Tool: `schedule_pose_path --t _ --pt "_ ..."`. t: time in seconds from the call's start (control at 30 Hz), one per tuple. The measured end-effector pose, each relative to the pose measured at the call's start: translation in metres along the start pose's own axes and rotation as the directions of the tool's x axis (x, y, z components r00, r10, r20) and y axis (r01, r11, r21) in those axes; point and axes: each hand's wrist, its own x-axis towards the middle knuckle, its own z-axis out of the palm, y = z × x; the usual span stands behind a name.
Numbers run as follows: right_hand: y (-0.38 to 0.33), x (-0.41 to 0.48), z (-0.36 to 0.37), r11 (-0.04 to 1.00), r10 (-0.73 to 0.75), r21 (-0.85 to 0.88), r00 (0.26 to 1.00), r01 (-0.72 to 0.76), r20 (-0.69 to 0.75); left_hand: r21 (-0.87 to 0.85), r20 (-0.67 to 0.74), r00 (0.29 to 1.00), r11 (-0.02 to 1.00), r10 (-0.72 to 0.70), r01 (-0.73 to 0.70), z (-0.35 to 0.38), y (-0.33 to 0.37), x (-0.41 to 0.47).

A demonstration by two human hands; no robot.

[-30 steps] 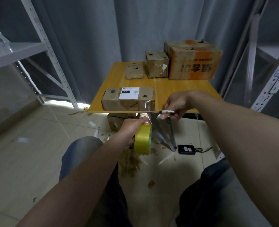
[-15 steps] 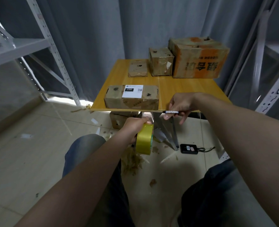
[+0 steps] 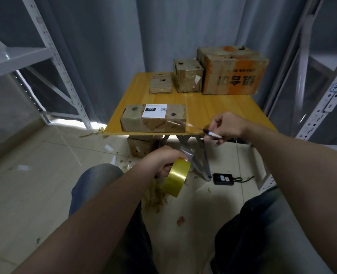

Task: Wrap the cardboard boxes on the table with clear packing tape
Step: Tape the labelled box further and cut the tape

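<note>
Both arms reach forward over the knees. Left hand (image 3: 163, 162) hangs low, below the table edge, fingers curled round the yellowish tape roll (image 3: 176, 177), a loose clear flap sticking up off it. Right hand (image 3: 228, 125) is at the front right edge of the table (image 3: 219, 107), pinching a little pen-style cutter (image 3: 213, 133), tip aimed at the labelled box (image 3: 153, 120). That box lies along the table's front edge, with a thin shiny tape strand (image 3: 191, 125) running off its right end toward the blade. At the back sit a flat box (image 3: 160, 85), a mid box (image 3: 187, 77) and a big orange box (image 3: 233, 72). All are closed, so can't tell what's inside.
</note>
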Motion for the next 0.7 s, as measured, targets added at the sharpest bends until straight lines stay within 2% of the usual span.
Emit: schedule_pose_path --t 0.1,0.2,0.27,0.33,0.37,0.47,0.57,0.63,0.7 --pt "0.006 -0.002 0.0 0.942 -0.028 0.313 0.96 0.119 -0.279 0.042 0.039 0.999 0.999 0.002 -0.003 0.001 0.009 0.006" --pt "0.009 0.012 0.0 0.92 0.059 0.37 0.887 0.13 -0.458 0.095 0.076 0.997 0.995 -0.015 0.008 0.001 0.015 0.01" --pt "0.015 0.027 -0.003 0.966 0.113 0.256 0.806 0.049 -0.581 0.128 0.099 0.995 0.992 -0.011 -0.002 0.002 0.016 0.015" --pt "0.022 0.042 -0.009 0.993 0.084 0.002 0.717 -0.114 -0.692 0.143 0.117 0.993 0.99 -0.011 -0.006 0.003 0.016 0.022" --pt "0.022 0.047 -0.011 0.969 0.044 -0.144 0.71 -0.203 -0.703 0.147 0.123 0.992 0.989 -0.012 -0.007 0.003 0.015 0.025" --pt "0.01 0.057 -0.009 0.817 -0.015 -0.448 0.763 -0.363 -0.646 0.162 0.132 0.991 0.987 -0.001 -0.02 0.001 0.011 0.032" --pt "-0.008 0.066 -0.007 0.712 0.019 -0.572 0.825 -0.408 -0.564 0.183 0.152 0.988 0.983 0.007 -0.035 -0.001 0.007 0.039" --pt "-0.024 0.067 -0.004 0.605 0.043 -0.67 0.858 -0.43 -0.511 0.175 0.153 0.988 0.984 0.005 -0.032 -0.002 0.004 0.043" --pt "-0.041 0.064 0.003 0.552 -0.053 -0.732 0.858 -0.401 -0.51 0.159 0.15 0.989 0.987 0.012 -0.036 -0.004 0.002 0.045"
